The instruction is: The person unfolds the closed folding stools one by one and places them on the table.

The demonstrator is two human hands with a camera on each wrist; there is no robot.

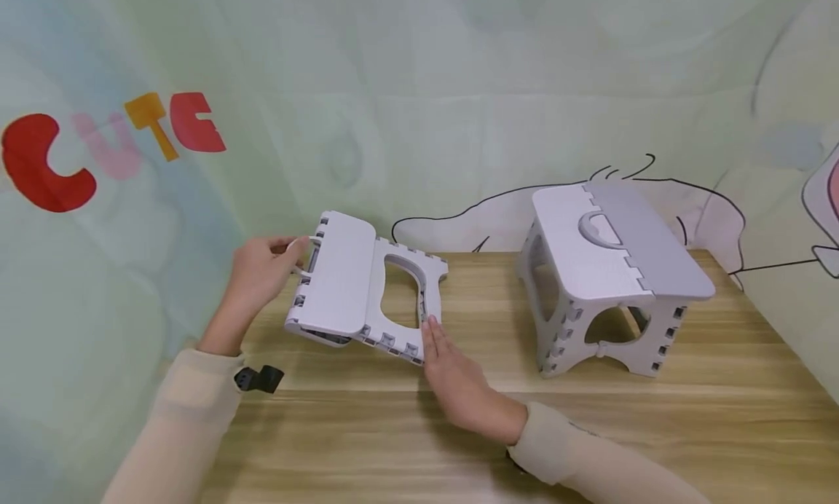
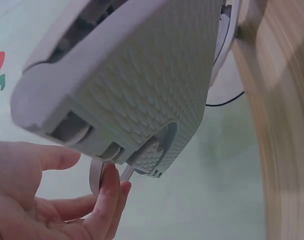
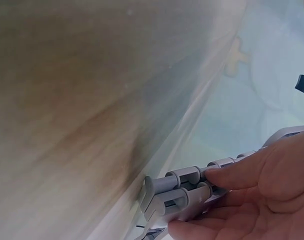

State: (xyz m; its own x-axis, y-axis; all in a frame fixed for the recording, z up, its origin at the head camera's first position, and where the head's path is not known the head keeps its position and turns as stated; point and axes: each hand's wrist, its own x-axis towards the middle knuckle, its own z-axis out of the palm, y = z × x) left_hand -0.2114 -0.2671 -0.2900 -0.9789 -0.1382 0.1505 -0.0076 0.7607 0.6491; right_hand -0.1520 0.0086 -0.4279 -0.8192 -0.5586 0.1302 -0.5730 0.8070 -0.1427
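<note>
Part-folded stool (image 1: 344,274) is held up tilted at the L half of the tabletop (image 1: 367,435), one seat panel facing up, an end panel w/ a big oval cutout sticking out to the R. Can't tell if any edge touches the wood.

L hand (image 1: 258,274) is on the stool's far L edge, fingers hooked narrow thru the thin strap handle (image 2: 96,175), thumb close by. R hand (image 1: 462,384) pinches the end panel's near R corner: thumb on one side, fingers on the other, gap about panel-thick.

Risks, my read: R pinch covers only a small bit of edge, so if it slips, the stool prob. swings down off the handle & knocks the wood. Thin strap could also slide off the L fingers, b/c it's a hook more than a full grip. R thumb sits right by the hinge knuckles; if panels fold suddenly, skin could get nipped. Uneven pull L vs. R might twist the panels & jam the hinges.

Second stool (image 1: 580,253) stands opened, upright, on the R side, well apart, so a bump looks unlikely unless the held one swings wide. Behind: printed backdrop (image 1: 426,111) w/ "CUTE" letters (image 1: 22,158) at L.
</note>
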